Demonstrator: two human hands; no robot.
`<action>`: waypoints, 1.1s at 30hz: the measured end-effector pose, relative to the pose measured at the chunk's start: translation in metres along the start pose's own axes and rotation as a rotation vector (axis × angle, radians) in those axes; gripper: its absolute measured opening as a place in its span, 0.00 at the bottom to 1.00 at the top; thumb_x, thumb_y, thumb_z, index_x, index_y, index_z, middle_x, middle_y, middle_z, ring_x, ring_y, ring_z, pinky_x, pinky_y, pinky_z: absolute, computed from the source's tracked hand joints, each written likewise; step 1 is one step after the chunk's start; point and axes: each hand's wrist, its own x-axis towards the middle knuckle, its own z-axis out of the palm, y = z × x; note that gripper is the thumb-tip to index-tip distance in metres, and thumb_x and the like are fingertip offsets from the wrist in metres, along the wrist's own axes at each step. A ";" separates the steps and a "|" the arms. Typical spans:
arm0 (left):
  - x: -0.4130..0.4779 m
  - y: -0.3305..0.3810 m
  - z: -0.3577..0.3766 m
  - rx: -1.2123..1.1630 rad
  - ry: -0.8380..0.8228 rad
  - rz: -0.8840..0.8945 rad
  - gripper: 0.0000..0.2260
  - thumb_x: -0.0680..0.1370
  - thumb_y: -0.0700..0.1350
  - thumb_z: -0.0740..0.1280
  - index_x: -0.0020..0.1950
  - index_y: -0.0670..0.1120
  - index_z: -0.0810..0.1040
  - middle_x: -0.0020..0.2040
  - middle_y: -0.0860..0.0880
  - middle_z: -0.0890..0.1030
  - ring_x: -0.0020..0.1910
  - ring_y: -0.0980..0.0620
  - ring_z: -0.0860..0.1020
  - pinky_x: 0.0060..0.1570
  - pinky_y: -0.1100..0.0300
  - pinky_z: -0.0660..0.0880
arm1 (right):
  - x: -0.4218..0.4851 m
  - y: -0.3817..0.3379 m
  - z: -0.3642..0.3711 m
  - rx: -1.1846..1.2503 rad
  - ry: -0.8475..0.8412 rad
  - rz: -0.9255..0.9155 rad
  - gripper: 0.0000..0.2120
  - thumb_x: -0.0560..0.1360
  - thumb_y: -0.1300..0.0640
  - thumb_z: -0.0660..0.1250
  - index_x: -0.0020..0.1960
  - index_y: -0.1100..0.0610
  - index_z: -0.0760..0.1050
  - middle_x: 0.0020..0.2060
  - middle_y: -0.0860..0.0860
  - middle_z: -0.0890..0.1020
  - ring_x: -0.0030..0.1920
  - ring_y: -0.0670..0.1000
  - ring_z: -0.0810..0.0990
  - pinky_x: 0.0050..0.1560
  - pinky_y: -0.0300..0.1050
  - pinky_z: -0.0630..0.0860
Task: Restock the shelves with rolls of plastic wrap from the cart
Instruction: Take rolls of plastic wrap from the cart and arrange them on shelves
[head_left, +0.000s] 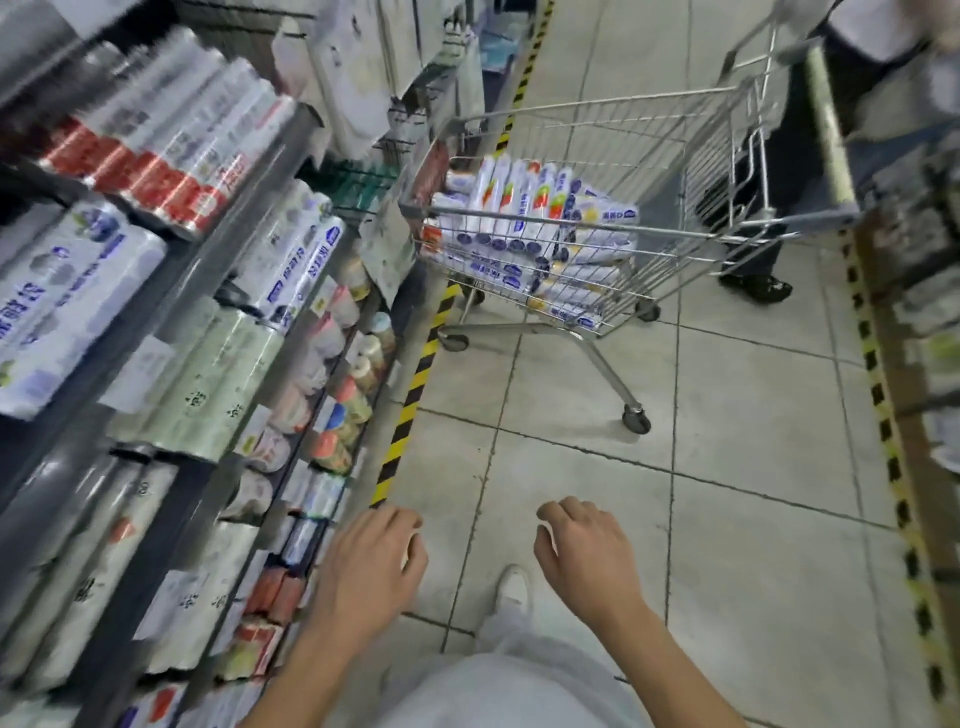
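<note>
Rolls of plastic wrap (524, 223) lie heaped in the cart (691, 233), long axes mostly pointing away; shelves (249, 218) flank the left; left hand (371, 566) and right hand (587, 551) hang loosely curled, empty. The cart stands well ahead, rightward; the right hand looks nearer.

Bare grey tiled floor (597, 415) runs from the left hand (369, 566) & right hand (587, 551), both hanging w/ loosely curled fingers, up to the silver wire shopping cart (701, 156). Cart top is open, so the white-and-blue plastic wrap rolls (530, 218) inside can be reached from above; the wire sides bar the flanks. Cart nose sits just beside the grey metal shelves (234, 291) at left, fronts packed w/ rolls. A 2nd person in dark trousers (769, 171) stands by the cart handle. Blurred shelving (924, 260) hems the right side.
</note>
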 end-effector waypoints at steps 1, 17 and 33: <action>0.010 0.005 0.002 0.001 -0.011 -0.005 0.16 0.77 0.51 0.58 0.51 0.49 0.84 0.43 0.54 0.80 0.42 0.52 0.80 0.41 0.56 0.77 | 0.009 0.007 -0.002 0.005 -0.008 -0.002 0.04 0.71 0.55 0.72 0.45 0.52 0.81 0.37 0.48 0.80 0.37 0.55 0.80 0.36 0.49 0.77; 0.175 0.008 -0.004 0.016 -0.002 -0.061 0.13 0.75 0.50 0.57 0.45 0.50 0.81 0.39 0.55 0.78 0.37 0.52 0.78 0.36 0.56 0.75 | 0.262 0.040 -0.052 -0.024 -0.083 -0.102 0.12 0.81 0.54 0.59 0.56 0.56 0.78 0.49 0.53 0.81 0.52 0.59 0.80 0.51 0.50 0.74; 0.543 0.003 -0.040 0.014 -0.058 0.306 0.14 0.75 0.51 0.57 0.48 0.47 0.81 0.42 0.50 0.79 0.40 0.47 0.78 0.39 0.53 0.76 | 0.422 0.064 -0.089 0.043 0.010 0.149 0.03 0.71 0.58 0.70 0.44 0.53 0.79 0.37 0.49 0.79 0.38 0.56 0.80 0.37 0.49 0.76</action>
